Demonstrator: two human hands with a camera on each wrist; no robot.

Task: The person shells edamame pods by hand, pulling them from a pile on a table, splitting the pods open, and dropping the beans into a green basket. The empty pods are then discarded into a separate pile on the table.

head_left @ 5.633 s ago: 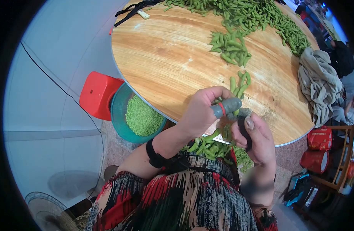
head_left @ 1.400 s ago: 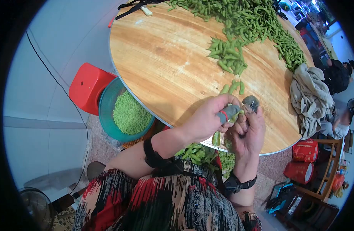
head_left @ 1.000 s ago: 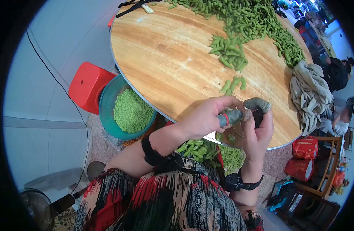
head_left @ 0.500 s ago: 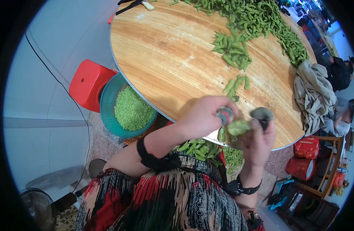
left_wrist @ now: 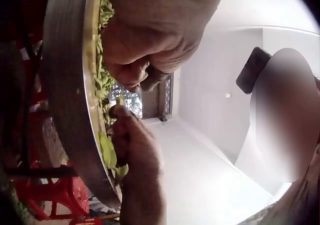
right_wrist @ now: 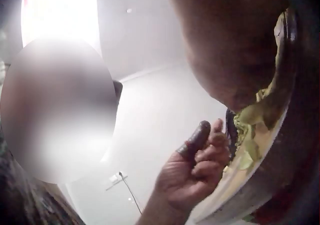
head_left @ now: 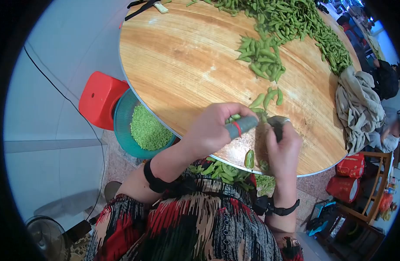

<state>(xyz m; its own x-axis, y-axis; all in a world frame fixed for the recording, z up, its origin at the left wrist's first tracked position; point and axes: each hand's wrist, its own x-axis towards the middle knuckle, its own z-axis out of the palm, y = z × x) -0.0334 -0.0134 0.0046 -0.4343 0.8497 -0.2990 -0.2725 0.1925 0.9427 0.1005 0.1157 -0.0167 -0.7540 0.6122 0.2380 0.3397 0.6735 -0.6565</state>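
My left hand, a grey cover banded in red on its thumb, holds small green beans in its curled fingers. To its right, my right hand, also with a grey finger cover, pinches a green soybean pod just above the table. Several loose soybean pods lie right beyond the fingertips. Another pod lies near the table's front edge, between the wrists. In the left wrist view, a bit of green shows at the right hand's fingertips.
A heap of pods covers the far side of the round wooden table, with a smaller pile nearer. Below the left edge stand a teal basket of shelled beans and a red stool. A grey cloth hangs at the right.
The split pod held between the hands half a second ago is out of the right hand. That hand has moved forward to the loose pods and pinches one. The left hand has shifted left.
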